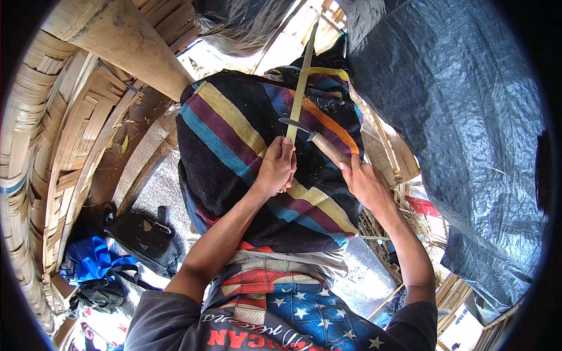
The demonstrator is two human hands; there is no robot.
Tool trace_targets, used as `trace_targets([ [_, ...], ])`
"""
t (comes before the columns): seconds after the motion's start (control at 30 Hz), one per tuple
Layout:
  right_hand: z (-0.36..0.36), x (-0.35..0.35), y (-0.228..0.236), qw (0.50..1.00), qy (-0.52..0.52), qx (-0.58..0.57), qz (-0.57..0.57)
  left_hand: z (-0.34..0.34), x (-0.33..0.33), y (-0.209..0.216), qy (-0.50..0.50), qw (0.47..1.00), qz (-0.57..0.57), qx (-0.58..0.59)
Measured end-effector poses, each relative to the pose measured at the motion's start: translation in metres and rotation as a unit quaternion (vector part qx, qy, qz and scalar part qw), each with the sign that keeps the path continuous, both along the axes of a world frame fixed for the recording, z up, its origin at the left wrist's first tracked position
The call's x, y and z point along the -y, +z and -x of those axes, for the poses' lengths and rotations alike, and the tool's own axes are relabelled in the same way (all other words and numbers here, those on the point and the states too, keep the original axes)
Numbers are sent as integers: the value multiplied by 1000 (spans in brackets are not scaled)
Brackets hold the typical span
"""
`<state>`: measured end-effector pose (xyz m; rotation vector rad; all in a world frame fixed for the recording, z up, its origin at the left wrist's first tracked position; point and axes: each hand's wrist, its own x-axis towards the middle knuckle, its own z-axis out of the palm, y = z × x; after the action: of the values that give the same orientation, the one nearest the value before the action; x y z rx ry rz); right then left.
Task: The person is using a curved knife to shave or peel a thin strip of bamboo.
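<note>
My left hand (pixel 277 166) is closed round the near end of a long, pale bamboo strip (pixel 301 88), which runs up and away over my lap. In my right hand (pixel 364 182) is a small knife with a wooden handle (pixel 329 148). Its dark, curved blade (pixel 295 124) lies across the strip just beyond my left fingers, touching or very close to it. Beneath both hands a striped cloth (pixel 231 126) in black, yellow, maroon and blue covers my lap, with light shavings scattered on it.
A thick bamboo pole (pixel 126 44) slants in at upper left, beside a woven bamboo wall (pixel 26 158). A dark blue tarp (pixel 468 117) hangs along the right. At lower left lie a black bag (pixel 146 237) and a bright blue bag (pixel 96 257).
</note>
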<state>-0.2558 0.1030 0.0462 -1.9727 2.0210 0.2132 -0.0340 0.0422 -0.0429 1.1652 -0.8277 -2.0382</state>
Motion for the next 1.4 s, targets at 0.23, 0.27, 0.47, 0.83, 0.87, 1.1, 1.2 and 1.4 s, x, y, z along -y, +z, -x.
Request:
trace_targets([
  [0.23,11,21,-13,997,-71,-24,3,10,-3,12,13,999,-13,-38],
  [0.27,6,20,-17,996,-86,-1,17,8,2,11,14,999,-11,-37],
  [0.47,-2,-20,-27,996,-35,72,42,-4,8,11,37,995,-61,-75],
  [0.83,-12,-25,24,1000,6,27,9,-5,9,7,5,999,-43,-30],
  [0.87,-14,-23,25,1000,12,14,0,-4,8,6,10,999,-41,-29],
  [1.1,-9,-12,24,999,43,-10,-20,-3,4,1,43,996,-46,-63],
  [1.2,-1,-8,7,999,38,-27,2,-2,4,2,44,996,-41,-70],
  [1.4,8,-2,-5,1000,18,-8,-10,-1,9,6,30,999,-20,-32],
])
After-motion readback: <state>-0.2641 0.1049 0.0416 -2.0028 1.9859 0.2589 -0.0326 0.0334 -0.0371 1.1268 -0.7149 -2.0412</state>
